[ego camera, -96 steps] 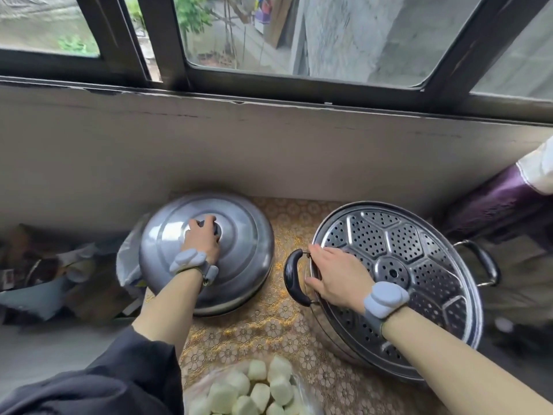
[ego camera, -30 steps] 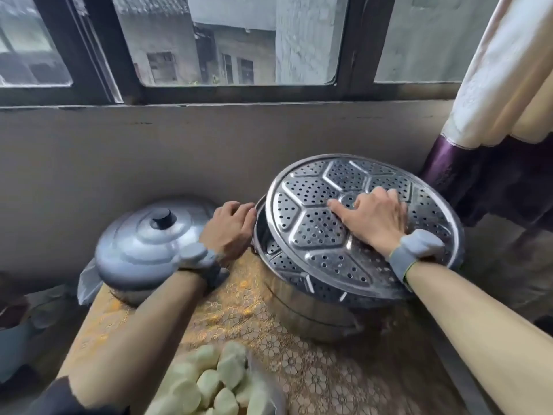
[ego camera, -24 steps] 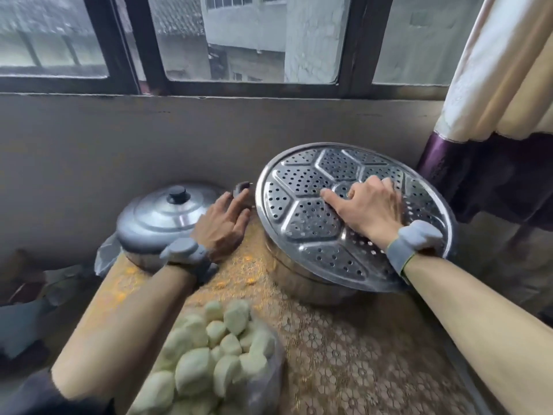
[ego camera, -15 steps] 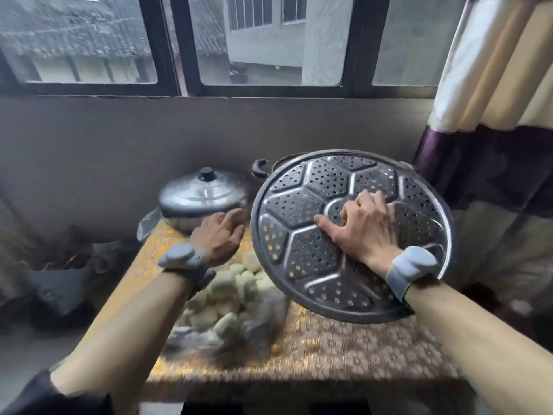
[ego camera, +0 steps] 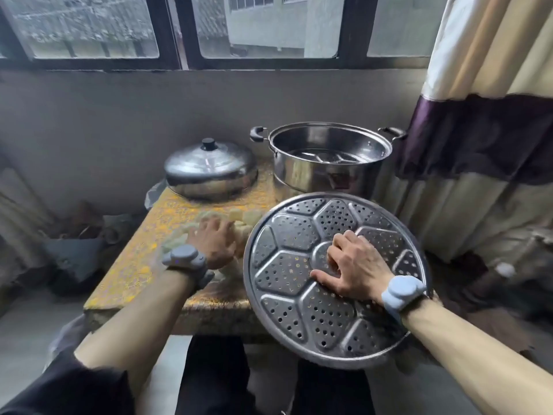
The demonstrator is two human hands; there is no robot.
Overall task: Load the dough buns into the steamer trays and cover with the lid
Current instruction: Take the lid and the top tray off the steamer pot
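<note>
My right hand [ego camera: 353, 269] grips the middle of a round perforated steel steamer tray [ego camera: 287, 295], which hangs tilted over the table's near right corner. The steel steamer pot [ego camera: 326, 163] stands open at the back right, with another rack low inside it. Its domed lid [ego camera: 211, 172] rests on the table at the back left. Pale dough buns [ego camera: 244, 218] lie in a clear bag mid-table. My left hand [ego camera: 215, 241] lies on them, fingers spread; whether it grips any bun is hidden.
The small table [ego camera: 143, 259] has a gold patterned cloth. A grey wall and window run behind it. A purple and cream curtain [ego camera: 478, 139] hangs close on the right of the pot. Bags and clutter [ego camera: 74, 247] sit on the floor to the left.
My right hand has lifted the tray off the pot and brought it down toward me. My left hand moved from beside the pot onto the buns. The camera pulled back.
</note>
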